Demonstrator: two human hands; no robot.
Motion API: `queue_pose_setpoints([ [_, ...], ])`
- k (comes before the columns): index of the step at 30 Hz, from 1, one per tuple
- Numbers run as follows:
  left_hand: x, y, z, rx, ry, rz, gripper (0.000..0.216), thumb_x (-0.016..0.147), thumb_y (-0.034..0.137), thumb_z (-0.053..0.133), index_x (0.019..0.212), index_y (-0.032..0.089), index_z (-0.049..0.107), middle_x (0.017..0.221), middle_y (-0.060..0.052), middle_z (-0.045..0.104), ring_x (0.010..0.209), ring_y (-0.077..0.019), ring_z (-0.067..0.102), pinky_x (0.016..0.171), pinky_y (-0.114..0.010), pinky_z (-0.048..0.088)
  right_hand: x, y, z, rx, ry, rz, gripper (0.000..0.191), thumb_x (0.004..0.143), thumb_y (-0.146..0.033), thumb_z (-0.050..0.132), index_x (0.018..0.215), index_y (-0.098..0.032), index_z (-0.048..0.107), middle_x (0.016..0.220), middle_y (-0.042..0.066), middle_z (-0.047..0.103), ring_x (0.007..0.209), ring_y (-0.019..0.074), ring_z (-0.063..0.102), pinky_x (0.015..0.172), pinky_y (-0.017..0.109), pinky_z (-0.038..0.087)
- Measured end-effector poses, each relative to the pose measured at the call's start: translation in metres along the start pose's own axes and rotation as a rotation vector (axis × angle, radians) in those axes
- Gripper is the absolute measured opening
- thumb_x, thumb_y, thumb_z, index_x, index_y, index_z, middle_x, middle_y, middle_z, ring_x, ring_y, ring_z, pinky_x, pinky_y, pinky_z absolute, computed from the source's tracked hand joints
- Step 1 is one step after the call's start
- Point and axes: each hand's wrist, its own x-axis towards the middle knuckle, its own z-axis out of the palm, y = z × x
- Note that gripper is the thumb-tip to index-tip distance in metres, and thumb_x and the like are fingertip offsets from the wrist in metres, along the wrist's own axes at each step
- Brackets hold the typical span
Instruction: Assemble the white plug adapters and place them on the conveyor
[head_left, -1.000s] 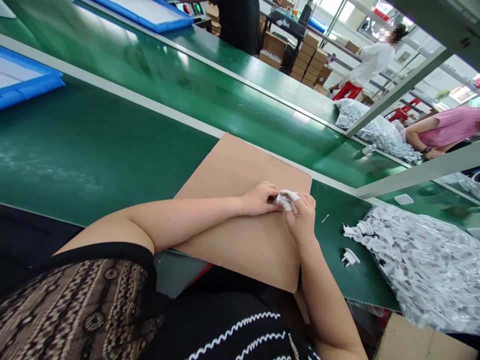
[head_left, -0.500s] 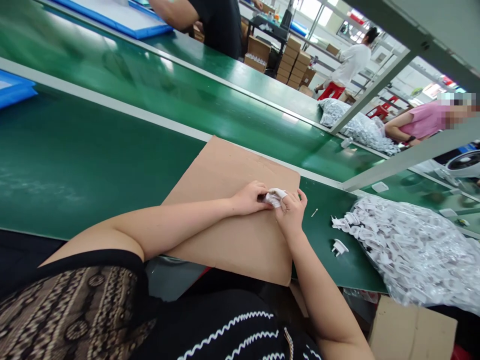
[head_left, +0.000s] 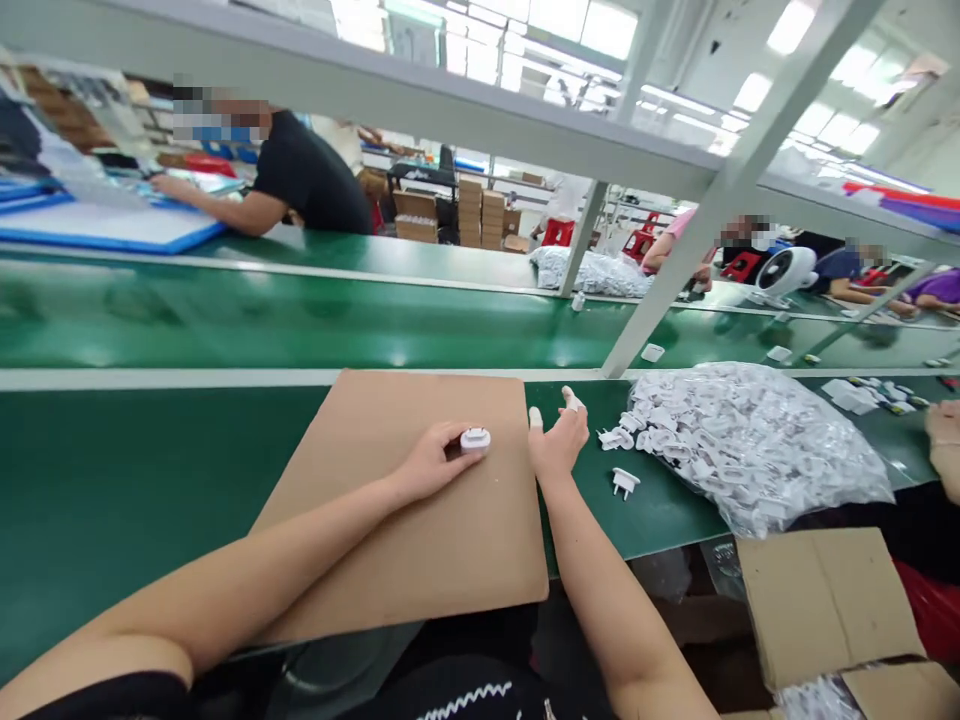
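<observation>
In my left hand (head_left: 436, 462) is a white plug adapter (head_left: 475, 441), its two pins facing up, held just above or on a flat sheet of brown cardboard (head_left: 420, 540). My right hand (head_left: 559, 442) is over the cardboard's right edge, fingers apart and nothing visible in them. White covers wrap its thumb and one finger. A loose white plug piece (head_left: 625, 482) with two pins lies on the green bench to the right. Beside it, similar white plug pieces (head_left: 616, 438) spill from a big clear plastic bag (head_left: 757, 440).
A grey upright post (head_left: 675, 270) rises behind the bag. Below the bench at right stands an open cardboard box (head_left: 829, 590). Across the green conveyor (head_left: 300, 320) a co-worker in black (head_left: 311, 180) leans over a blue-edged tray (head_left: 112, 225). Another person's hand (head_left: 945, 440) shows at far right.
My hands have come apart. The right one has let go and moved right, opening, while the left keeps the plug adapter. The head view has levelled and tilted up.
</observation>
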Motion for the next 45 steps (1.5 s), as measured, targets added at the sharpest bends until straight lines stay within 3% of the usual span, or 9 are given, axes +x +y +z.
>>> queue_pose_setpoints([
  [5, 0.037, 0.004, -0.016, 0.116, -0.214, -0.054, 0.035, 0.083, 0.051, 0.069, 0.105, 0.024, 0.075, 0.106, -0.005, 0.074, 0.094, -0.0256, 0.069, 0.084, -0.035, 0.053, 0.019, 0.036, 0.002, -0.23, -0.079, 0.33, 0.061, 0.078, -0.002, 0.054, 0.139, -0.002, 0.048, 0.129, 0.03, 0.046, 0.116, 0.0426, 0.05, 0.098, 0.056, 0.043],
  [9, 0.092, -0.016, -0.033, 0.243, -0.038, -0.11, 0.041, 0.08, 0.047, 0.068, 0.113, 0.023, 0.072, 0.111, -0.005, 0.076, 0.099, -0.0281, 0.07, 0.085, -0.034, 0.052, 0.017, 0.042, 0.006, -0.232, -0.212, 0.263, 0.057, 0.079, 0.008, 0.045, 0.132, -0.008, 0.056, 0.122, 0.022, 0.051, 0.109, 0.0362, 0.055, 0.095, 0.045, 0.046],
  [15, 0.159, -0.073, -0.062, 0.479, 0.239, -0.313, 0.041, 0.082, 0.048, 0.061, 0.108, 0.018, 0.07, 0.106, -0.013, 0.076, 0.099, -0.0353, 0.07, 0.077, -0.037, 0.051, 0.012, 0.043, 0.012, -0.157, -0.181, 0.19, 0.058, 0.074, 0.014, 0.045, 0.119, -0.016, 0.067, 0.116, 0.013, 0.058, 0.104, 0.0277, 0.063, 0.089, 0.034, 0.052],
  [21, 0.176, -0.113, -0.079, 0.584, 0.22, -0.563, 0.054, 0.087, 0.051, 0.051, 0.125, 0.015, 0.062, 0.126, -0.021, 0.069, 0.117, -0.0419, 0.065, 0.092, -0.048, 0.051, 0.011, 0.045, 0.016, -0.099, -0.217, 0.192, 0.057, 0.075, 0.017, 0.043, 0.115, -0.014, 0.069, 0.114, 0.012, 0.06, 0.103, 0.0247, 0.063, 0.087, 0.031, 0.053],
  [25, 0.167, -0.103, -0.072, 0.623, 0.47, -0.57, 0.092, 0.078, 0.059, 0.063, 0.147, 0.004, 0.038, 0.151, -0.031, 0.046, 0.143, -0.0477, 0.041, 0.111, -0.057, 0.04, 0.012, 0.043, 0.014, -0.062, -0.198, 0.203, 0.046, 0.081, 0.011, 0.048, 0.112, -0.015, 0.07, 0.115, 0.012, 0.06, 0.107, 0.0255, 0.063, 0.091, 0.032, 0.052],
  [28, 0.141, -0.079, -0.052, 0.644, 0.666, -0.275, 0.095, 0.082, 0.058, 0.06, 0.153, 0.006, 0.026, 0.16, -0.031, 0.031, 0.154, -0.0441, 0.023, 0.121, -0.06, 0.027, 0.014, 0.043, 0.01, -0.064, -0.201, 0.238, 0.034, 0.083, 0.001, 0.061, 0.111, -0.016, 0.07, 0.116, 0.013, 0.06, 0.109, 0.0287, 0.061, 0.095, 0.036, 0.051],
  [31, 0.098, -0.053, -0.021, 0.494, 0.49, -0.042, 0.087, 0.085, 0.06, 0.057, 0.152, 0.01, 0.032, 0.156, -0.027, 0.038, 0.151, -0.0413, 0.03, 0.123, -0.06, 0.026, 0.015, 0.043, 0.007, -0.085, -0.282, 0.267, 0.034, 0.079, 0.004, 0.061, 0.105, -0.015, 0.071, 0.111, 0.013, 0.061, 0.101, 0.0274, 0.062, 0.088, 0.034, 0.05],
  [36, 0.034, -0.028, 0.036, 0.153, 0.12, 0.069, 0.071, 0.089, 0.062, 0.059, 0.147, 0.024, 0.044, 0.153, -0.015, 0.048, 0.145, -0.0358, 0.044, 0.12, -0.058, 0.039, 0.013, 0.044, 0.006, -0.053, -0.339, 0.227, 0.038, 0.077, 0.011, 0.054, 0.099, -0.015, 0.072, 0.107, 0.012, 0.062, 0.098, 0.025, 0.062, 0.084, 0.032, 0.048],
  [45, 0.031, -0.031, 0.05, -0.121, -0.023, 0.017, 0.063, 0.088, 0.052, 0.066, 0.142, 0.023, 0.052, 0.142, -0.014, 0.061, 0.135, -0.0308, 0.057, 0.119, -0.055, 0.042, 0.013, 0.038, 0.008, 0.276, -0.34, 0.255, 0.044, 0.078, 0.01, 0.05, 0.103, -0.016, 0.075, 0.111, 0.012, 0.065, 0.101, 0.0229, 0.066, 0.094, 0.034, 0.053],
])
